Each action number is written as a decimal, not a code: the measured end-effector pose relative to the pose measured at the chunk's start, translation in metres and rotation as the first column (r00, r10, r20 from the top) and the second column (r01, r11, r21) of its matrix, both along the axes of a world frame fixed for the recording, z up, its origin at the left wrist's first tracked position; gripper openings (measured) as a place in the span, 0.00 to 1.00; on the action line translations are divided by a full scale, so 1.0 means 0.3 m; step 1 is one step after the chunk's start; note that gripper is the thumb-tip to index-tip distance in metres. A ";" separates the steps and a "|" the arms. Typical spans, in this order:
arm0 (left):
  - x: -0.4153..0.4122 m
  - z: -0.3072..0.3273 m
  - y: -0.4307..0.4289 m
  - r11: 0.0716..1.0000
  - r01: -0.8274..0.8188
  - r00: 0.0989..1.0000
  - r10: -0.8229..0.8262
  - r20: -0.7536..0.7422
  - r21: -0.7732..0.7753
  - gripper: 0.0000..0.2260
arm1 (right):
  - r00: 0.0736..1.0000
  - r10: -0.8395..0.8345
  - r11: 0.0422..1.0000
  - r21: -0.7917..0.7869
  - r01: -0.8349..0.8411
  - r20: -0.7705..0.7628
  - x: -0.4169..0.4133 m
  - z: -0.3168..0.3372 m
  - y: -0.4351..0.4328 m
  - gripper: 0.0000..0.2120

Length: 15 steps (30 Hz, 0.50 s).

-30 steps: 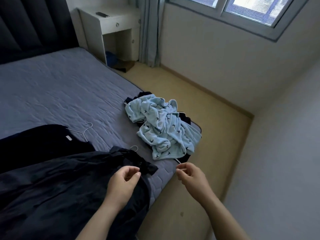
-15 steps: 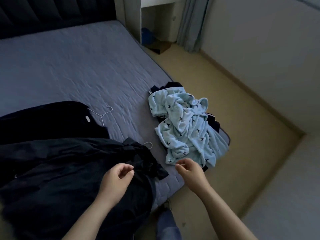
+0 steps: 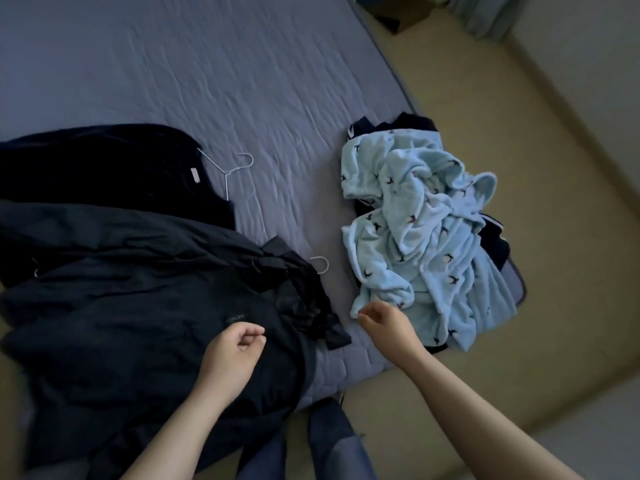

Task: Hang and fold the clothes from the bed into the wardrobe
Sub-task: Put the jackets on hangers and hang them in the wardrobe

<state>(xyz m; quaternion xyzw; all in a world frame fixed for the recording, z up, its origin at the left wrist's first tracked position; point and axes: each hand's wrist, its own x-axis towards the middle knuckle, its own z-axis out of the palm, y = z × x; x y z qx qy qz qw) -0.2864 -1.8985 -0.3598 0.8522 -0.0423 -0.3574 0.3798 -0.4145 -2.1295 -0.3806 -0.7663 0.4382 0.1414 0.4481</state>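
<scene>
A crumpled light blue fleece garment (image 3: pixel 426 230) with small dark bird prints lies near the bed's right edge, on top of dark clothes (image 3: pixel 408 124). A large dark jacket (image 3: pixel 121 306) sprawls across the bed's near left part, over a black garment (image 3: pixel 104 168). One white wire hanger (image 3: pixel 227 173) pokes out of the black garment; a second hanger's hook (image 3: pixel 320 264) shows at the jacket's collar. My left hand (image 3: pixel 233 355) hovers over the jacket, fingers loosely curled, holding nothing. My right hand (image 3: pixel 384 322) is at the near edge of the blue garment, fingers loosely curled, empty.
The grey-blue quilted bed (image 3: pixel 207 81) fills the upper left. Tan floor (image 3: pixel 519 168) runs along its right side up to a pale wall. My legs in blue trousers (image 3: pixel 329 441) stand at the bed's near corner.
The view has tilted down and nearer to the bed; the window and nightstand have left the frame. Both hands have moved forward, the right one reaching the blue garment's edge.
</scene>
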 end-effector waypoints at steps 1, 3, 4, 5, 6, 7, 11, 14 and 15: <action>0.004 -0.034 0.001 1.000 0.008 1.000 -0.007 -0.008 0.019 0.04 | 1.000 0.003 1.000 0.015 -0.002 -0.019 0.001 -0.037 0.001 0.05; 0.011 -0.107 0.012 0.999 0.009 1.000 -0.009 -0.010 0.049 0.04 | 0.999 0.018 1.000 0.027 -0.017 -0.049 0.010 -0.119 0.006 0.06; 0.017 -0.152 0.013 0.998 0.003 1.000 -0.002 -0.020 0.067 0.04 | 0.997 0.031 0.999 0.025 -0.029 -0.066 0.020 -0.167 0.004 0.07; 0.025 -0.190 0.009 0.997 0.001 1.000 0.001 -0.031 0.079 0.04 | 0.996 0.032 0.999 0.021 -0.030 -0.082 0.033 -0.206 0.000 0.08; 0.034 -0.243 0.006 0.996 -0.004 0.999 0.008 -0.039 0.091 0.04 | 0.995 0.036 0.999 0.024 -0.033 -0.096 0.053 -0.260 -0.002 0.09; 0.044 -0.289 0.003 0.995 -0.006 0.999 0.010 -0.043 0.102 0.04 | 0.994 0.040 0.999 0.027 -0.037 -0.104 0.071 -0.308 0.000 0.10; 0.073 -0.465 -0.015 0.992 0.018 0.999 -0.012 -0.047 0.128 0.04 | 0.990 0.010 0.999 0.053 -0.003 -0.138 0.115 -0.503 0.015 0.10; 0.087 -0.589 -0.033 0.989 0.035 0.998 -0.028 -0.049 0.142 0.04 | 0.985 -0.019 0.998 0.048 0.028 -0.174 0.142 -0.650 0.022 0.10; 0.092 -0.625 -0.037 0.988 0.041 0.998 -0.034 -0.049 0.147 0.04 | 0.983 -0.031 0.998 0.044 0.039 -0.182 0.151 -0.694 0.027 0.10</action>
